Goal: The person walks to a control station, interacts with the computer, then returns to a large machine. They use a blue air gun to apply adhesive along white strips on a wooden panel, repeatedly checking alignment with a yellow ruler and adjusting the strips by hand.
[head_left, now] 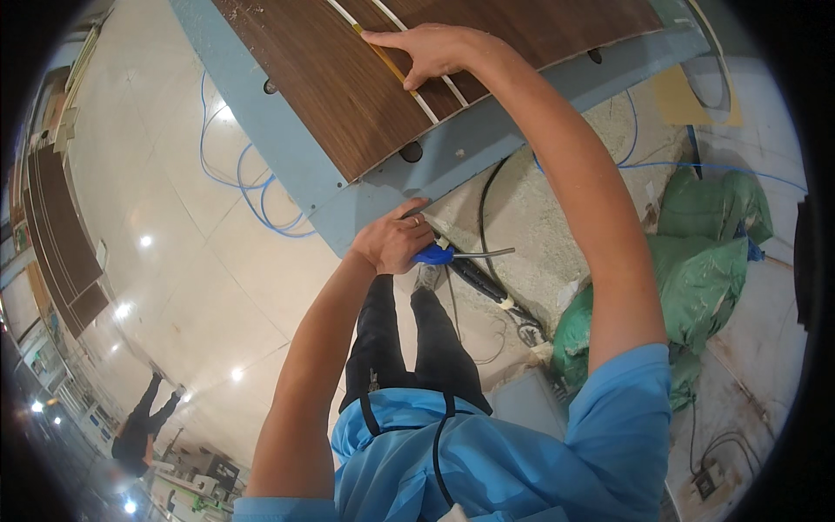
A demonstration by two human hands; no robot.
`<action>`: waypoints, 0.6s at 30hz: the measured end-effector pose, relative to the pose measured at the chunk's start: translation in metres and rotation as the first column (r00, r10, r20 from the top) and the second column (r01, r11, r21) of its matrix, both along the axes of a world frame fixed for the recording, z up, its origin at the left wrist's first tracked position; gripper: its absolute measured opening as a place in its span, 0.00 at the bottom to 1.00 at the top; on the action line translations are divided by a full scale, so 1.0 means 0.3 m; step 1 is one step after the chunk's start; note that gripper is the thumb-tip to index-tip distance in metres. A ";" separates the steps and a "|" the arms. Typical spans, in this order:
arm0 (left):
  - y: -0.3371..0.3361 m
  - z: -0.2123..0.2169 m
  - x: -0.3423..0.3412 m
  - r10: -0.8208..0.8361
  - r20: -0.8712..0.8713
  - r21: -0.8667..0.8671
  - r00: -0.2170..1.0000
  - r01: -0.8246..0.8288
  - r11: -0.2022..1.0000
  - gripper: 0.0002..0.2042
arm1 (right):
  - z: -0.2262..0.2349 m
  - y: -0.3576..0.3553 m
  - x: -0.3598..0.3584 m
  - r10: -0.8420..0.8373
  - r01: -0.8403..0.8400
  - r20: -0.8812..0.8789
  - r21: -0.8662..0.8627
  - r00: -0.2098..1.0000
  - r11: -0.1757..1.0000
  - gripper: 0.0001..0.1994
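Observation:
My left hand (pixel 396 240) is closed round a blue air blow gun (pixel 435 254) at the table's near edge, its thin metal tube pointing right. My right hand (pixel 432 50) reaches over a brown wood-grain panel (pixel 335 100). Its index finger and thumb are spread apart, and both tips touch a yellow strip (pixel 383 56) that lies along a white line on the panel. A second white line (pixel 454 91) runs beside it. The panel rests on a blue-grey table (pixel 374 204) with dark oval holes along its edge.
Blue hose (pixel 252 196) loops on the floor to the left. Pale dust and a black hose (pixel 483 204) lie under the table. Green sacks (pixel 696 270) stand at right. Another brown panel (pixel 61 235) leans far left, and a person (pixel 139 435) stands lower left.

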State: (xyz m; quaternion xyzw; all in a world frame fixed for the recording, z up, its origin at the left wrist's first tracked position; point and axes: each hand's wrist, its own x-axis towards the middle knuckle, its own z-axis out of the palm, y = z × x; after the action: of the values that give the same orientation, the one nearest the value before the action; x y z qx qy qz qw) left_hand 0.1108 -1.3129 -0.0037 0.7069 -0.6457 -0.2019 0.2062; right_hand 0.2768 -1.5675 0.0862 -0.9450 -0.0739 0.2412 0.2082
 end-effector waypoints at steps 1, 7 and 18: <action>0.000 0.000 0.000 0.004 0.005 -0.019 1.000 -0.004 1.000 0.13 | 0.001 0.002 -0.001 -0.003 0.003 -0.020 -0.020 1.000 1.000 0.53; 0.001 -0.004 0.001 0.022 0.010 -0.045 1.000 -0.022 0.999 0.10 | 0.015 0.018 -0.011 -0.021 0.016 -0.074 -0.063 0.997 0.998 0.56; 0.008 -0.014 -0.005 0.030 -0.016 -0.033 0.999 -0.031 0.999 0.06 | 0.059 0.061 0.099 -0.044 0.004 -0.201 -0.193 0.979 0.981 0.57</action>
State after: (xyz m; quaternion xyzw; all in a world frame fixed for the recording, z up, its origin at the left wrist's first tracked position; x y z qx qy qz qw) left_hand 0.1095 -1.3104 -0.0079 0.7114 -0.6366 -0.1935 0.2263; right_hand 0.3065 -1.5492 0.1038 -0.9317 -0.0170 0.3405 0.1255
